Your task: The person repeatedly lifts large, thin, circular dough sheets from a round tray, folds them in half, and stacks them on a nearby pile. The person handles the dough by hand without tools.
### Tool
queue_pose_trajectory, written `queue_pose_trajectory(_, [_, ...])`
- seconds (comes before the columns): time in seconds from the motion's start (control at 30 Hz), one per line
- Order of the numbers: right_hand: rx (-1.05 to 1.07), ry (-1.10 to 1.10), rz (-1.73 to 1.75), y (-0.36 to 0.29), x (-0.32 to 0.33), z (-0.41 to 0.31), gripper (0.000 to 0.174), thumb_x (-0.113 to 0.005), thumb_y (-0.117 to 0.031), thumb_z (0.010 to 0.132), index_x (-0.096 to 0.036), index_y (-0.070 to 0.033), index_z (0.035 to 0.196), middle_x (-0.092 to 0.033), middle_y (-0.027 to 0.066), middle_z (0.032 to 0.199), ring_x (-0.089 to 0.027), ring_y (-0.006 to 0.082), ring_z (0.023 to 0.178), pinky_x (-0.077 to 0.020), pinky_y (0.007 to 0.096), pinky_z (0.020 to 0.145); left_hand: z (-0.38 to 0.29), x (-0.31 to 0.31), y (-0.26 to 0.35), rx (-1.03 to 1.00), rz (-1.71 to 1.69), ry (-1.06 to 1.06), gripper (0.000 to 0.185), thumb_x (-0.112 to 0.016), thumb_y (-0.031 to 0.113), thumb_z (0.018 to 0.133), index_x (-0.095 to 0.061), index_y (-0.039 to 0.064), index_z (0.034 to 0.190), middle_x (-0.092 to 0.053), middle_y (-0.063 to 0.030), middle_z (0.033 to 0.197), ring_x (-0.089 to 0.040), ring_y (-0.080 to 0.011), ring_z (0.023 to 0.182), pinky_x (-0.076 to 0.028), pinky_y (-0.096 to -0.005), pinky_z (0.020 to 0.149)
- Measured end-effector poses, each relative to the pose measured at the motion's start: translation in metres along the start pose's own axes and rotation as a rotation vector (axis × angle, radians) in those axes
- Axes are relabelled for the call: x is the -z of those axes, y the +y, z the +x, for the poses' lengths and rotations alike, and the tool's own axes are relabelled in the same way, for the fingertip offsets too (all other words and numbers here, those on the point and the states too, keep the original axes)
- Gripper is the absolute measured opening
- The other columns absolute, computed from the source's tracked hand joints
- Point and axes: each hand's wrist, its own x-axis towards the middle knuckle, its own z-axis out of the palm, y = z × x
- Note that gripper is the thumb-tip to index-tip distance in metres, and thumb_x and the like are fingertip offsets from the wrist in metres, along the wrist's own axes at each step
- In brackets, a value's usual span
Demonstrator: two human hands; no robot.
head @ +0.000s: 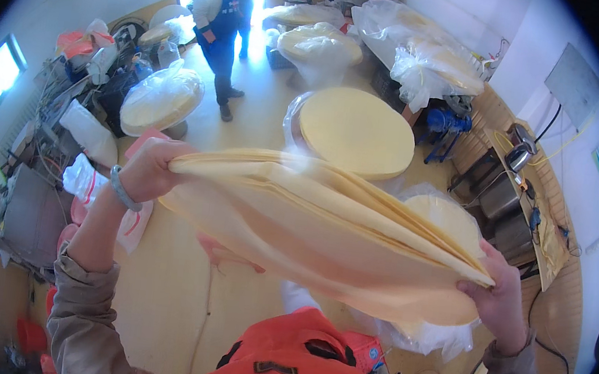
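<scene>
A thick sheaf of thin, pale yellow round sheets hangs between my hands, its layers sagging in folds. My left hand, with a bangle at the wrist, grips the sheaf's left edge. At its right edge my right hand pinches the layers between thumb and fingers. Beyond the sheaf lies a tall round stack of similar yellow sheets, with clear plastic around its left side. Another stack in plastic is partly hidden behind the held sheets, near my right hand.
Plastic-covered round stacks stand at left and farther back. A person in an apron stands by the bright doorway, with another person behind. A bench with a kettle lines the right wall. A cord crosses the floor.
</scene>
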Motion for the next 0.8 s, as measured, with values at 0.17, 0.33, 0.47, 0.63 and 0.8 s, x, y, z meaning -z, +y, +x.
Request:
queue_pose_trajectory(0.17, [0.037, -0.019, -0.049, 0.073, -0.013, 0.093, 0.018, -0.071, -0.004, 0.067, -0.069, -0.008, 0.085, -0.069, 0.0084, 0.078, -0.066, 0.0259, 0.076, -0.0377, 0.0469, 0.103, 0.138, -0.009, -0.076, -0.104, 0.091, -0.058, 0.029, -0.067, -0.003, 0.071, -0.068, 0.005, 0.099, -0.068, -0.0114, 0.085, -0.066, -0.0209, 0.075, -0.051, -0.0295, 0.066])
queue_pose_trajectory(0.33, [-0.135, -0.096, -0.023, 0.113, 0.001, 0.188, 0.016, -0.066, -0.011, 0.073, -0.068, -0.01, 0.088, -0.07, 0.0057, 0.081, -0.068, 0.0237, 0.078, -0.0349, 0.0482, 0.104, 0.253, -0.013, -0.122, -0.177, 0.11, -0.069, 0.028, -0.072, 0.005, 0.068, -0.068, 0.007, 0.096, -0.068, -0.0112, 0.084, -0.066, -0.0283, 0.077, -0.051, -0.0323, 0.066])
queue_pose_trajectory(0.47, [-0.205, -0.095, -0.096, 0.132, 0.015, 0.248, 0.014, -0.066, -0.017, 0.073, -0.068, -0.011, 0.086, -0.07, 0.0056, 0.08, -0.068, 0.0233, 0.078, -0.0329, 0.0487, 0.105, 0.326, -0.014, -0.143, -0.209, 0.084, -0.083, 0.024, -0.073, 0.009, 0.071, -0.068, 0.007, 0.094, -0.068, -0.0108, 0.082, -0.066, -0.0284, 0.076, -0.051, -0.0327, 0.066])
queue_pose_trajectory(0.63, [-0.24, -0.033, -0.179, 0.18, 0.022, 0.312, 0.012, -0.066, -0.019, 0.073, -0.068, -0.012, 0.082, -0.069, 0.005, 0.077, -0.068, 0.0228, 0.075, -0.0323, 0.0511, 0.104, 0.418, -0.023, -0.171, -0.192, 0.037, -0.19, 0.032, -0.077, 0.019, 0.07, -0.067, 0.002, 0.095, -0.069, -0.0124, 0.087, -0.067, -0.0266, 0.078, -0.053, -0.0329, 0.07])
queue_pose_trajectory(0.8, [-0.314, -0.022, -0.195, 0.235, 0.019, 0.396, 0.016, -0.058, -0.021, 0.082, -0.066, -0.008, 0.079, -0.067, 0.0055, 0.072, -0.065, 0.023, 0.068, -0.0322, 0.0533, 0.105, 0.519, -0.055, -0.239, -0.216, -0.116, -0.201, 0.018, -0.068, 0.006, 0.076, -0.069, 0.007, 0.094, -0.068, -0.0108, 0.084, -0.067, -0.028, 0.077, -0.052, -0.0314, 0.068])
